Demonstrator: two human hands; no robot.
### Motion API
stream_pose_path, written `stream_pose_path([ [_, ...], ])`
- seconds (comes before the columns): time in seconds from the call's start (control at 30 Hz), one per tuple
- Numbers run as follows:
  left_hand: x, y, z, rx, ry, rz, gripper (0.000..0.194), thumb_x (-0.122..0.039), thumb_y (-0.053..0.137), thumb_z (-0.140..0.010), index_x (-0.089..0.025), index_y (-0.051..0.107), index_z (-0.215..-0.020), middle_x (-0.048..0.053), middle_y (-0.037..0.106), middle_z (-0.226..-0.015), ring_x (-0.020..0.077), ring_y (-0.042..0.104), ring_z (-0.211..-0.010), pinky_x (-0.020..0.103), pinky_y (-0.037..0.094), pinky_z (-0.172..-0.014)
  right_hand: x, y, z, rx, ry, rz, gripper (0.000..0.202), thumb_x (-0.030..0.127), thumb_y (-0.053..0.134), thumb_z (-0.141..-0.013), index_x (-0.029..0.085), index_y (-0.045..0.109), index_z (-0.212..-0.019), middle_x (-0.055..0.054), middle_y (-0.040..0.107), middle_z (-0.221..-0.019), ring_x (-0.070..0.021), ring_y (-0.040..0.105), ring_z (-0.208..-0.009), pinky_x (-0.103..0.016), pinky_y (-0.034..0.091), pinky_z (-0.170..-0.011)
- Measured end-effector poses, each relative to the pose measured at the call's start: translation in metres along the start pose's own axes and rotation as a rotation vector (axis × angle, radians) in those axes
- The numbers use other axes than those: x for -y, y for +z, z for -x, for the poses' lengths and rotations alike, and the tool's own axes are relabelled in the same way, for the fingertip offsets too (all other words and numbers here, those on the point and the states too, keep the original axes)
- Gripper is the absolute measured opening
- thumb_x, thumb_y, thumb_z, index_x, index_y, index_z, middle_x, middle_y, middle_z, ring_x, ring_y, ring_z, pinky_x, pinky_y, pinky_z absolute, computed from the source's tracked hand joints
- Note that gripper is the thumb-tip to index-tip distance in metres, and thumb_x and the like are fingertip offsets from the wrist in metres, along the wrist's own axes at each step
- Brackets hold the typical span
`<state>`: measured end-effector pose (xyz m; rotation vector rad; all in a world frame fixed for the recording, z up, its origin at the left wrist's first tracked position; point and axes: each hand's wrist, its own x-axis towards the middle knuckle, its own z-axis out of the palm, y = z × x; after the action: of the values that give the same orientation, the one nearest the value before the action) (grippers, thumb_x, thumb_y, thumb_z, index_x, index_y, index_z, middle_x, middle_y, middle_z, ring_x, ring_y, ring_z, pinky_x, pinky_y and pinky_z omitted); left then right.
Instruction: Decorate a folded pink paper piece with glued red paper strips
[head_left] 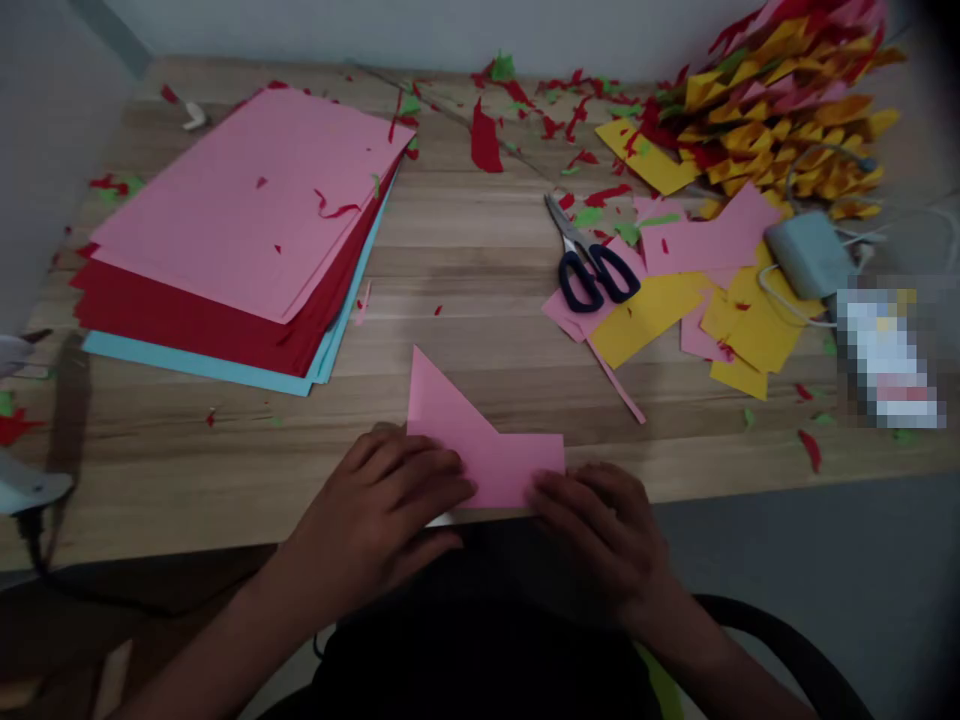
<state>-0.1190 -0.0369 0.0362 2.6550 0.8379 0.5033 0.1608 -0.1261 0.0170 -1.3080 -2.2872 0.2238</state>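
A folded pink sheet of paper (517,465) lies at the front edge of the wooden table, with a pointed flap standing out at its upper left. My left hand (390,500) holds the paper's left part, fingers laid over it and thumb below the edge. Its lower right corner is under the fingers of my right hand (600,520); the thumb there is hidden. Beyond the paper, to the right, dark-handled scissors (589,265) rest partly on pink and yellow paper pieces (652,310), their blades pointing away from me.
A stack of pink, red and blue sheets (247,210) is at the left. Back right stands a pile of folded yellow, pink and red paper (780,120), near a pale adapter (810,255) with cables. Red and green scraps (555,110) litter the table (465,250).
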Motion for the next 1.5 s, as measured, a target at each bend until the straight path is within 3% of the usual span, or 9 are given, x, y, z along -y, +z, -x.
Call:
stream_pose_path([
  [0.17,0.001,-0.011,-0.003,-0.065,0.006,0.164,0.014,-0.019,0.071,-0.090,-0.026,0.069,-0.102,-0.003,0.078,-0.096,0.0168,0.069,-0.094,0.036,0.046,-0.091,0.001,-0.011,-0.018,-0.107,0.085,-0.208,0.016,0.012,0.057,-0.096,0.022,0.068,-0.101,-0.003,0.073,-0.087,-0.0190,0.063,-0.080,-0.036,0.049,-0.074],
  [0.37,-0.019,-0.054,-0.047,-0.413,-0.465,0.555,0.015,-0.027,0.071,-0.087,-0.023,0.066,-0.073,-0.004,0.071,-0.064,0.0123,0.065,-0.057,0.023,0.049,-0.050,0.002,-0.059,-0.075,-0.185,0.327,-0.523,0.012,0.026,0.069,-0.092,0.028,0.065,-0.081,0.001,0.066,-0.068,-0.0146,0.064,-0.059,-0.025,0.052,-0.050],
  [0.5,-0.031,-0.072,-0.063,-0.448,-0.581,0.676,0.015,-0.031,0.073,-0.081,-0.023,0.070,-0.069,-0.002,0.072,-0.061,0.0125,0.062,-0.048,0.021,0.044,-0.039,0.001,-0.083,-0.090,-0.160,0.289,-0.567,0.012,0.024,0.070,-0.090,0.029,0.066,-0.080,0.003,0.067,-0.064,-0.0136,0.063,-0.052,-0.023,0.049,-0.043],
  [0.6,-0.022,-0.072,-0.060,-0.415,-0.621,0.629,0.011,-0.031,0.073,-0.080,-0.023,0.075,-0.073,0.000,0.075,-0.065,0.0137,0.065,-0.051,0.021,0.046,-0.041,0.001,-0.080,-0.093,-0.185,0.235,-0.408,0.012,0.022,0.068,-0.091,0.027,0.066,-0.081,0.003,0.066,-0.065,-0.0129,0.062,-0.054,-0.024,0.049,-0.046],
  [0.7,-0.004,-0.061,-0.054,-0.384,-0.689,0.527,0.011,-0.033,0.073,-0.078,-0.023,0.078,-0.077,0.001,0.078,-0.075,0.0162,0.070,-0.063,0.023,0.053,-0.052,0.002,-0.065,-0.098,-0.211,0.022,0.068,0.012,0.018,0.060,-0.095,0.020,0.068,-0.087,-0.004,0.069,-0.076,-0.0186,0.063,-0.069,-0.031,0.050,-0.059],
  [0.9,0.020,-0.032,-0.051,-0.255,-0.871,0.592,0.020,-0.041,0.075,-0.080,-0.022,0.079,-0.081,0.003,0.079,-0.082,0.0182,0.070,-0.076,0.027,0.056,-0.069,0.007,-0.040,-0.111,0.087,-0.165,0.400,0.012,0.012,0.058,-0.094,0.015,0.069,-0.093,-0.007,0.068,-0.081,-0.0216,0.058,-0.074,-0.035,0.042,-0.064],
  [1.13,0.031,-0.025,-0.054,-0.236,-0.835,0.617,0.016,-0.039,0.075,-0.078,-0.024,0.077,-0.082,0.002,0.078,-0.085,0.0178,0.069,-0.077,0.028,0.053,-0.069,-0.005,-0.058,-0.116,0.221,-0.321,0.151,0.013,0.022,0.061,-0.097,0.018,0.071,-0.089,-0.002,0.072,-0.078,-0.0154,0.062,-0.072,-0.026,0.046,-0.064],
  [1.33,0.047,-0.016,-0.062,-0.053,-0.721,0.350,0.020,-0.043,0.069,-0.085,-0.025,0.077,-0.091,0.000,0.075,-0.082,0.0170,0.062,-0.067,0.031,0.045,-0.063,-0.042,-0.055,-0.130,-0.189,-0.317,0.395,0.052,0.030,0.043,-0.103,0.023,0.065,-0.057,0.004,0.059,-0.047,-0.0129,0.046,-0.050,-0.023,0.040,-0.043],
  [1.5,0.041,-0.019,-0.072,-0.180,-0.392,0.105,0.017,-0.031,0.066,-0.089,-0.024,0.074,-0.103,0.006,0.072,-0.112,0.0243,0.063,-0.107,0.042,0.047,-0.096,-0.017,-0.032,-0.125,0.077,-0.461,0.202,0.023,0.020,0.055,-0.095,0.019,0.068,-0.076,0.000,0.066,-0.063,-0.0145,0.053,-0.056,-0.028,0.037,-0.053],
])
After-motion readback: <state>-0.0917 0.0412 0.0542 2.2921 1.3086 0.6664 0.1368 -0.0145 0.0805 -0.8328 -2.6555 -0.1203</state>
